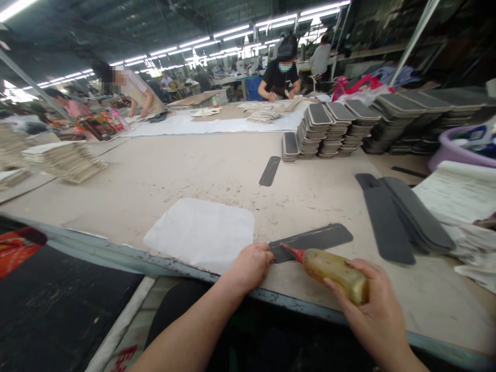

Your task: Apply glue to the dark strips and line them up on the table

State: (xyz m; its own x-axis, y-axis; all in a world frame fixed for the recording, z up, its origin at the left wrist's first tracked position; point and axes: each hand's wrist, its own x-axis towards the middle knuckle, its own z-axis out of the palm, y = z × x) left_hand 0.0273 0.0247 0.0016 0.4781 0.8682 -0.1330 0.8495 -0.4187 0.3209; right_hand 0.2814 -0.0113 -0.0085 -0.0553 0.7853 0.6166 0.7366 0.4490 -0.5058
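My right hand (pixel 377 305) grips a yellowish glue bottle (pixel 335 274) with a red nozzle, tilted so that its tip points left and meets or hovers over a dark grey strip (pixel 315 238). A thin pale line of glue runs along that strip. My left hand (pixel 253 266) is closed on the strip's left end at the table's front edge; its fingertips are partly hidden. Just left of it lies a white rounded sheet (pixel 205 230). Farther back, another grey strip (pixel 270 171) bears a pale streak.
Loose grey strips (pixel 391 222) lie at right, beside papers (pixel 461 191) and a purple basin (pixel 463 147). Stacks of grey-topped pieces (pixel 320 129) stand at the back right, a pale stack (pixel 64 160) at left. Across the table, a masked person (pixel 281 77) works.
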